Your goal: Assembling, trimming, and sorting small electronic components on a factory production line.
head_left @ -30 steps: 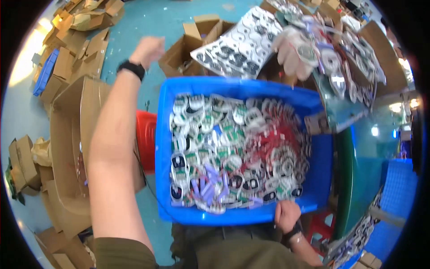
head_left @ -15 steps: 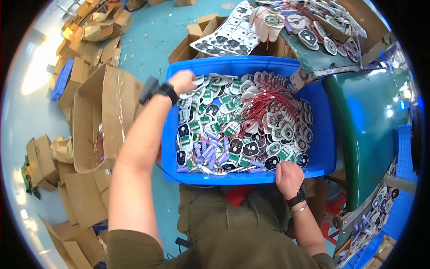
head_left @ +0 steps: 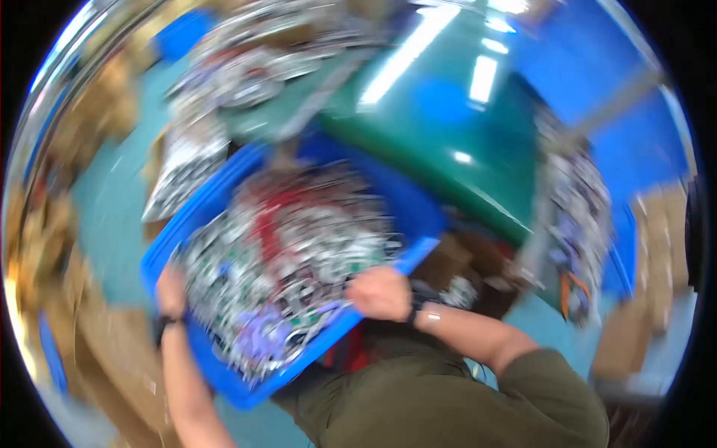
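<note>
The frame is smeared by motion. A blue plastic bin [head_left: 302, 361] sits in front of me, turned at a slant. Heaped inside are white and green circuit-board parts [head_left: 231, 257], a tangle of red wires [head_left: 272, 224] and purple cylindrical cells [head_left: 263, 332]. My right hand [head_left: 379, 293] is closed over the bin's near right rim, its fingers curled. At the left wall of the bin is my left hand [head_left: 171, 293]; blur hides how its fingers lie.
A shiny green surface [head_left: 441, 127] rises beyond the bin to the right. More parts lie piled on a table [head_left: 261, 119] at the far side and along the right [head_left: 571, 216]. Cardboard boxes [head_left: 112, 343] stand at left, and an orange-handled tool [head_left: 573, 295] lies at right.
My view has swung to the right, so the bin now appears tilted and farther left. My left hand has come from the bin's far left corner back along its left side. My right hand stays at the near rim.
</note>
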`<control>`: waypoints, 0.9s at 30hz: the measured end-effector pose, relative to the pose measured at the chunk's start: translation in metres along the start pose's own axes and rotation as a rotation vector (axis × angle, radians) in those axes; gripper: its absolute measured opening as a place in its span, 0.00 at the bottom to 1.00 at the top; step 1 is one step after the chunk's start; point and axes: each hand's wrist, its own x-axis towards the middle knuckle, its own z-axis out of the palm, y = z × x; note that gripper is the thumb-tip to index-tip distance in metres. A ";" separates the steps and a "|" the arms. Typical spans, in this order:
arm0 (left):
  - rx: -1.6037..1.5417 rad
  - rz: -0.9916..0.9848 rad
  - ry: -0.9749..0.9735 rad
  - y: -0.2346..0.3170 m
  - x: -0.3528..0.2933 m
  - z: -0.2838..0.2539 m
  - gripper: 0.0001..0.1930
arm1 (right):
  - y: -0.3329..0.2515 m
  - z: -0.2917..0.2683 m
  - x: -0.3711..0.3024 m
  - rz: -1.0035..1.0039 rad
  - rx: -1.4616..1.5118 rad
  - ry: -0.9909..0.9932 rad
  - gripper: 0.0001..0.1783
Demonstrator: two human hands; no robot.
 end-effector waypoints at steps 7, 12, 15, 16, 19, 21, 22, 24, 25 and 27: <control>-0.565 -0.242 -0.113 0.024 -0.025 -0.031 0.13 | -0.043 -0.047 -0.023 -0.018 0.169 0.199 0.08; -1.106 -0.376 -0.150 0.103 -0.073 -0.051 0.15 | -0.060 -0.130 -0.076 -0.049 0.178 0.244 0.07; -1.174 -0.381 -0.181 0.132 -0.101 -0.060 0.15 | -0.052 -0.187 -0.107 0.039 0.004 0.367 0.06; -1.218 -0.347 -0.203 0.138 -0.107 -0.059 0.15 | -0.049 -0.204 -0.119 0.111 -0.079 0.458 0.05; -1.279 -0.310 -0.228 0.162 -0.124 -0.059 0.13 | -0.028 -0.243 -0.157 0.375 -0.249 0.670 0.04; -1.339 -0.305 -0.225 0.165 -0.133 -0.058 0.12 | -0.016 -0.263 -0.177 0.523 -0.383 0.596 0.03; -1.346 -0.303 -0.225 0.167 -0.136 -0.058 0.12 | -0.015 -0.265 -0.184 0.514 -0.386 0.600 0.03; -1.373 -0.292 -0.237 0.161 -0.146 -0.058 0.12 | -0.010 -0.268 -0.193 0.523 -0.487 0.416 0.05; -1.400 -0.275 -0.252 0.162 -0.149 -0.059 0.11 | -0.015 -0.266 -0.194 0.539 -0.518 0.330 0.08; -1.336 -0.293 -0.262 0.171 -0.152 -0.053 0.09 | -0.006 -0.254 -0.195 0.495 -0.597 0.179 0.14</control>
